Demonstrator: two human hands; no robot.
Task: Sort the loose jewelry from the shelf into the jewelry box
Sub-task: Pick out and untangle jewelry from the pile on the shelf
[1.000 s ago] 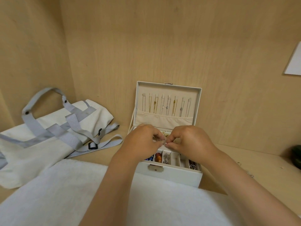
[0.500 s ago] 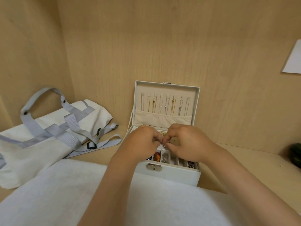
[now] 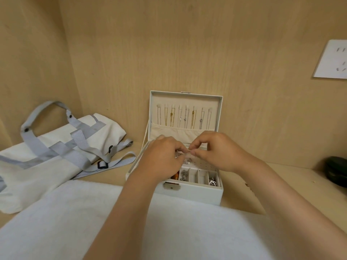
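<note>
Towel (image 3: 56, 222): white, across the front.
Tote bag (image 3: 47, 158): cream, at left.
Jewelry box (image 3: 197, 194): open on the shelf (image 3: 285, 186), lid (image 3: 187, 95) upright.
Left hand (image 3: 163, 160): pinches a tiny silver piece (image 3: 185, 154) above the box's tray (image 3: 193, 175).
Right hand (image 3: 219, 152): pinches the same piece.

Matt, pale, fine-grained wood shelf (image 3: 281, 184); smooth white leather-like box (image 3: 187, 195) with a shiny metal clasp (image 3: 171, 185), soft beige cloth lining (image 3: 214, 117) and gold and silver metal chains (image 3: 193, 117); canvas bag (image 3: 28, 175) with woven grey straps (image 3: 78, 139); fluffy white towel (image 3: 56, 222).

Head-worn wide-angle view, looking forward and down, close above the jewelry box (image 3: 189, 196) at 12 o'clock.
</note>
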